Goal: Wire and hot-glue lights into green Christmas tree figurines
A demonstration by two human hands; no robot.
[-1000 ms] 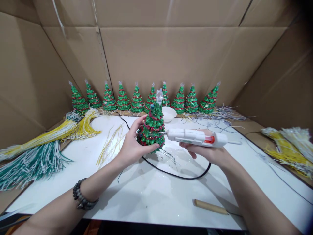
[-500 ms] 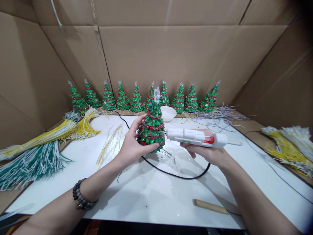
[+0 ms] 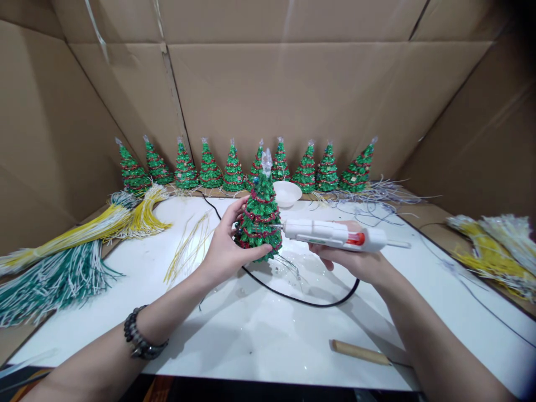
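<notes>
A small green Christmas tree (image 3: pixel 263 207) with red garland and a clear star top stands upright at the middle of the view. My left hand (image 3: pixel 229 245) is closed around its lower left side, thumb across the front of the base. My right hand (image 3: pixel 349 259) grips a white electric hand tool (image 3: pixel 320 232) with a red part near its rear, like a soldering iron or glue gun. Its thin metal tip reaches the tree's right side and overlaps the lower branches; whether it touches cannot be made out. Thin green wires stick out under the tree's base.
Several similar trees (image 3: pixel 210 167) line the cardboard back wall. A white bowl (image 3: pixel 287 194) sits behind the held tree. Bundles of yellow-white wires (image 3: pixel 75 229) and green-white wires (image 3: pixel 62 279) lie left, more wires (image 3: pixel 494 257) right. A black cable (image 3: pixel 293 300) loops in front; a wooden-handled tool (image 3: pixel 360 352) lies near the edge.
The tree's top has tilted very slightly to the left, and the white tool has shifted a touch left with it. Both hands keep their holds.
</notes>
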